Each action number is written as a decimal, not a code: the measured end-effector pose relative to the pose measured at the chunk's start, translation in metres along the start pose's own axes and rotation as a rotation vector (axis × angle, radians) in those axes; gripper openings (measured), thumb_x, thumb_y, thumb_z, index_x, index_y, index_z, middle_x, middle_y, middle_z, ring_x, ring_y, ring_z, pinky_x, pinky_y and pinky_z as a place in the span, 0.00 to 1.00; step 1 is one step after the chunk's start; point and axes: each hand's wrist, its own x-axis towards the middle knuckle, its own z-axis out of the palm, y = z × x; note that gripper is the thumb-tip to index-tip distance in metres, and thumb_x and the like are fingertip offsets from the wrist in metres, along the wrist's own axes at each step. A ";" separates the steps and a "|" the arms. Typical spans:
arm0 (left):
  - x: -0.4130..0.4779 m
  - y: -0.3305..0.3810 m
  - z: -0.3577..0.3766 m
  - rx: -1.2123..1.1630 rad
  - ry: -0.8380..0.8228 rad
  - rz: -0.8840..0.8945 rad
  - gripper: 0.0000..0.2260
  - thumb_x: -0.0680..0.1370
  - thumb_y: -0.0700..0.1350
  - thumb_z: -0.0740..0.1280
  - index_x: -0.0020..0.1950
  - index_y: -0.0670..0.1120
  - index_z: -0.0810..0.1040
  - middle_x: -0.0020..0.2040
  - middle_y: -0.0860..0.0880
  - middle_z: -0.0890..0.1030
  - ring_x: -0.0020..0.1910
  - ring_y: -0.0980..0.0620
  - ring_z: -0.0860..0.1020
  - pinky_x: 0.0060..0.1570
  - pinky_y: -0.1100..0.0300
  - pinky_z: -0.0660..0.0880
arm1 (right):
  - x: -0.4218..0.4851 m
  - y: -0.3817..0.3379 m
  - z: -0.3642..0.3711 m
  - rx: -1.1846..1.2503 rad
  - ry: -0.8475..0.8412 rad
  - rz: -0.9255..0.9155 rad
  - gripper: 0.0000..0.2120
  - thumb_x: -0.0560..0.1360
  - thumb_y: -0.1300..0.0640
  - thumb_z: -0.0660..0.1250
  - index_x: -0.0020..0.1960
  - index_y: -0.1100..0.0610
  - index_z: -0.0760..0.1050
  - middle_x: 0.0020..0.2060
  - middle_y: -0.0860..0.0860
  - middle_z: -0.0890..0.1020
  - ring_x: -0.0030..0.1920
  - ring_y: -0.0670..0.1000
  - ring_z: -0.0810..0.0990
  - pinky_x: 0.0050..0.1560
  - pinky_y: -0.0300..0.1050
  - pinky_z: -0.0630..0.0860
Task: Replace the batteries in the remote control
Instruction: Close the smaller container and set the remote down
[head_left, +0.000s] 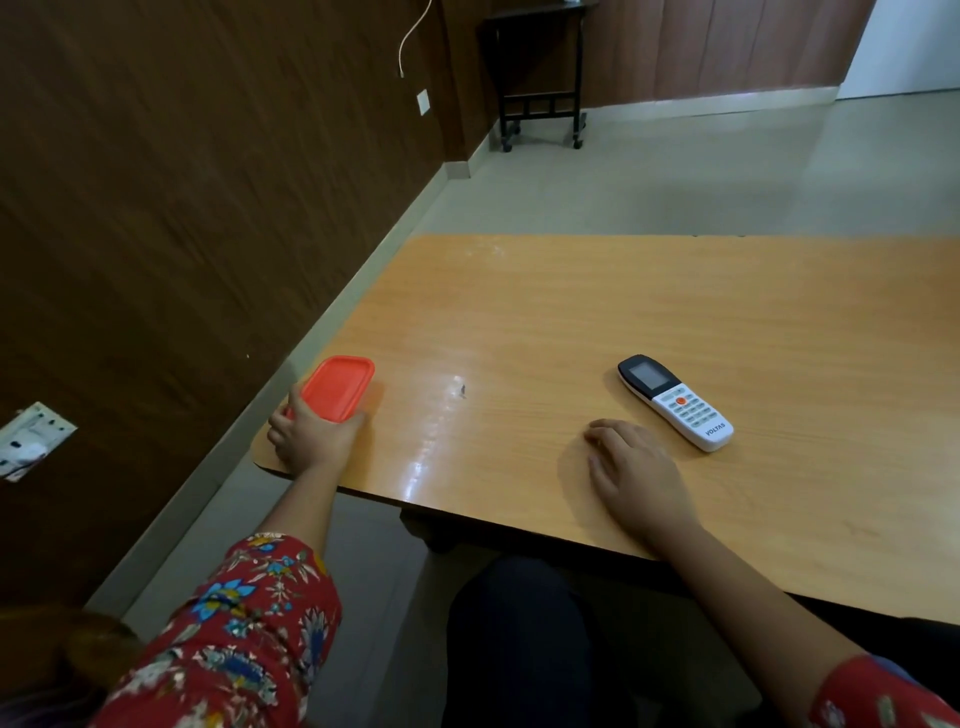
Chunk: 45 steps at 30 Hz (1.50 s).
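We are gripping the red-lidded box at the tabletop's left corner w/ left hand; right hand, fingers relaxed flat, is resting beside the face-up Voltas remote. Steadying the base while lifting the lid should work best.

box left, remote right, on table

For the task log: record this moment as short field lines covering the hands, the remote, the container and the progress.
left hand: gripping the near end of the orange-lidded container, at the table's left corner
right hand: flat on the wooden table, empty, just short of the remote
remote control: white Voltas unit, buttons up, lying free
container lid: on
batteries: none visible
progress: remote not yet opened
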 end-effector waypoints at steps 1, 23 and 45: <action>-0.003 0.001 -0.001 0.020 0.020 0.015 0.49 0.63 0.59 0.76 0.76 0.52 0.51 0.74 0.40 0.56 0.72 0.36 0.57 0.68 0.38 0.62 | 0.000 0.000 0.000 0.001 -0.001 0.002 0.15 0.77 0.54 0.62 0.62 0.54 0.75 0.61 0.47 0.77 0.64 0.48 0.72 0.64 0.43 0.67; -0.188 0.164 0.147 0.123 -0.385 0.834 0.23 0.81 0.54 0.51 0.76 0.52 0.58 0.77 0.54 0.59 0.76 0.55 0.55 0.75 0.55 0.50 | 0.020 0.064 -0.061 0.009 -0.101 0.450 0.38 0.70 0.45 0.68 0.74 0.50 0.56 0.66 0.51 0.64 0.66 0.53 0.64 0.61 0.47 0.69; -0.187 0.165 0.146 0.132 -0.336 0.820 0.20 0.79 0.54 0.56 0.71 0.53 0.67 0.74 0.54 0.65 0.74 0.53 0.60 0.72 0.55 0.53 | 0.104 0.101 -0.049 0.131 0.177 0.787 0.26 0.69 0.50 0.70 0.61 0.61 0.68 0.57 0.57 0.68 0.56 0.58 0.70 0.50 0.47 0.70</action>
